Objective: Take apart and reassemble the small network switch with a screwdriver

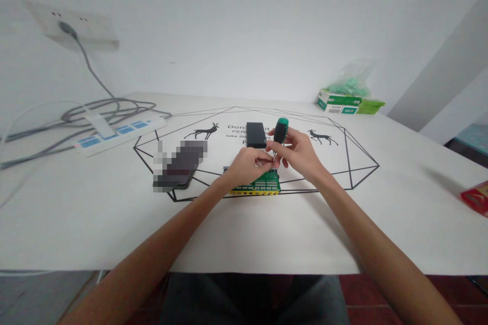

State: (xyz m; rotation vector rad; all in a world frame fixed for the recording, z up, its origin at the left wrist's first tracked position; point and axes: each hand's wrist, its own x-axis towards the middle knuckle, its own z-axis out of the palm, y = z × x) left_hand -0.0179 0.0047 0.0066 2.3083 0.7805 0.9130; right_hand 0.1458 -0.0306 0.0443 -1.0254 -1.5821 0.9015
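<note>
A green circuit board (263, 184) with yellow along its front edge lies on the white table in front of me. My right hand (299, 152) is closed on a screwdriver (281, 131) with a green and black handle. The screwdriver stands nearly upright, its shaft pointing down at the back right part of the board. Over the board's left and back side rests my left hand (248, 166), its fingers pinched together close to the screwdriver's tip. What those fingers hold, if anything, is hidden. Just behind both hands lies a black rectangular box (256, 134).
A dark phone (186, 165), partly pixelated, lies left of the board. Farther left are a white power strip (122, 134) and coiled grey cable (114, 106). Green and white boxes (339, 101) with a plastic bag stand at the back right. A red object (476, 197) sits at the right edge.
</note>
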